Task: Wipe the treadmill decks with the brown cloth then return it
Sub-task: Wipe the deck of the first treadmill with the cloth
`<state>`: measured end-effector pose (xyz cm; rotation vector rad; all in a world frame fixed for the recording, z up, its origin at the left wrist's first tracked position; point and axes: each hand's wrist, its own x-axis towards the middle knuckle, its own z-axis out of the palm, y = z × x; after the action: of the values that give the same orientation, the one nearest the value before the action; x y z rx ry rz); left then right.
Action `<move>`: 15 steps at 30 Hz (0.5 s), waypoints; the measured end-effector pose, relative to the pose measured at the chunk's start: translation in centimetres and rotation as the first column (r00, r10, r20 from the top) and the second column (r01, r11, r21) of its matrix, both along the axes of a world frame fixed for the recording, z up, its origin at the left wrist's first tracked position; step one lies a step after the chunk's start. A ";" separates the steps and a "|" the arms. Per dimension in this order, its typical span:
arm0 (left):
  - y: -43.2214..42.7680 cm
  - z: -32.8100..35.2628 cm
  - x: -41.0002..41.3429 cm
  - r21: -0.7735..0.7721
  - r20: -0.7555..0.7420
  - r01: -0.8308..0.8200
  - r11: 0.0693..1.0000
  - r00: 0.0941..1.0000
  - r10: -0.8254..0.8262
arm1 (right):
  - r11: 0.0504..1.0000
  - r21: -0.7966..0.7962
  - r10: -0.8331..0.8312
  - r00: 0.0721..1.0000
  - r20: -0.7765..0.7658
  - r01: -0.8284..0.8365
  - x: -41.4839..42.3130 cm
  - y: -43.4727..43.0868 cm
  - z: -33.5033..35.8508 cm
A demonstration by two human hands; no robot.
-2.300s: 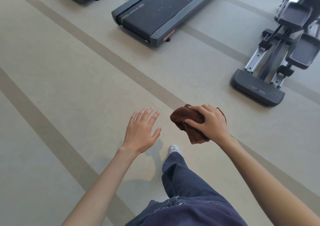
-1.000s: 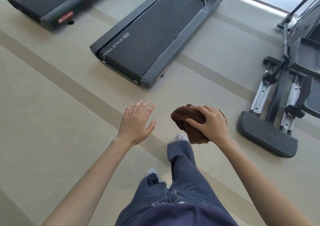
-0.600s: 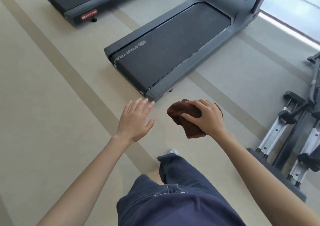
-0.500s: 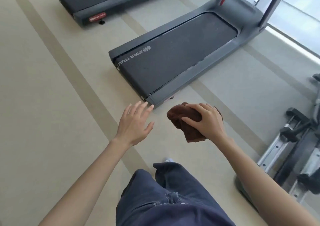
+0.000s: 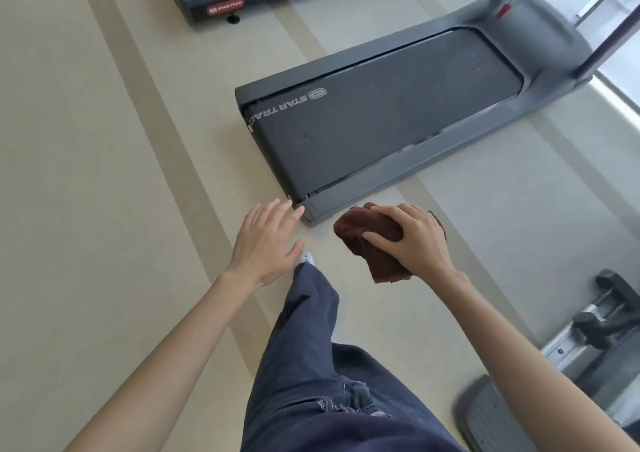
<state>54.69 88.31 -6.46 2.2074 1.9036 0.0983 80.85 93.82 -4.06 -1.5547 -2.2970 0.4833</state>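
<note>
A: Right hand?
B: Clenched over the cloth, palm down, fingers wrapped across the top. Cloth is bunched, brown, a fold hanging below the hand. Held in the air over the floor, touching nothing else.

A: Left hand?
B: Empty, fingers spread and loose, palm down. Fingertips sit near the treadmill corner in the frame; can't tell if they touch.

A: Where's the cloth against the treadmill?
B: Just beside the near corner of its rear end, off the deck. Not on the belt.

A: Treadmill details?
B: Dark grey, belt with white STAR TRAC lettering at the rear, side rails, two uprights at the far end by the window. Runs diagonally away to the upper right.

A: Anything else?
B: Second treadmill at top left, only its rear end showing, red badge on it. Another machine at lower right with metal rails and a ribbed foot pad. Person's leg in dark blue jeans steps forward, light shoe tip under the left hand. Floor is beige with darker stripes.
</note>
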 end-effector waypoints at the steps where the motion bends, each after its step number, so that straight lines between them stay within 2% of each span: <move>1: 1.2 -0.1 -0.1 0.002 0.007 -0.007 1.000 1.000 0.007 | 1.000 0.003 0.010 1.000 0.007 -0.010 -0.1 1.4 0.1; 15: 16.8 1.3 -6.2 0.028 0.022 -0.136 0.990 0.991 0.135 | 0.986 0.083 0.142 0.990 0.024 -0.144 -7.7 21.5 2.4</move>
<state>48.51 105.08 -5.18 2.0852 2.0525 0.1718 73.16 115.31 -1.69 -1.3669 -2.4212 0.4035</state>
